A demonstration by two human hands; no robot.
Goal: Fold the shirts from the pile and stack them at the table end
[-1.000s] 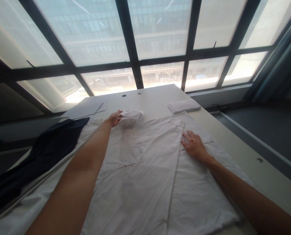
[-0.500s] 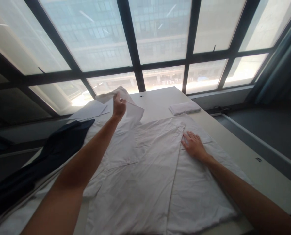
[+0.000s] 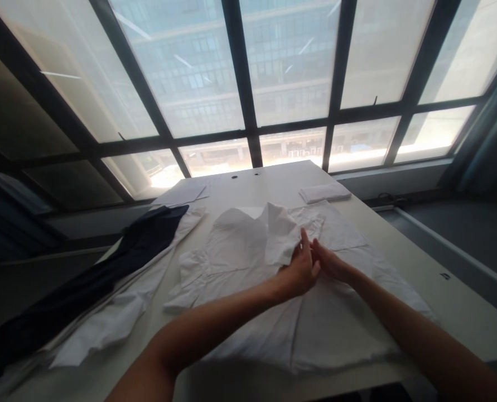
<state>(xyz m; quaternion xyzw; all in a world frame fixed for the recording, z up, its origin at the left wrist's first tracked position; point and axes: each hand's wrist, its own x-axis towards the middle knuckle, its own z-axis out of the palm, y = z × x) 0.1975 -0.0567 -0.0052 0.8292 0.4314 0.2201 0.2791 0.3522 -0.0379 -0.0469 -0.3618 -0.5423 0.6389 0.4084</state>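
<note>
A white shirt [image 3: 336, 312] lies spread on the pale table [image 3: 449, 301] in front of me. My left hand [image 3: 300, 271] is closed on the shirt's sleeve [image 3: 279, 237], which is folded across onto the middle of the shirt. My right hand [image 3: 329, 262] lies on the shirt just to the right of my left hand, fingers stretched toward the sleeve's edge and touching it.
A dark navy garment [image 3: 106, 268] lies over another white cloth [image 3: 118, 312] on the table's left side. A small folded white cloth [image 3: 326, 192] sits at the far right. Flat white sheets [image 3: 181, 194] lie far left. Large windows stand behind the table.
My left hand lifted the sleeve from the far left of the shirt, swung it up and brought it over to the middle, beside my right hand. The right hand stayed in place.
</note>
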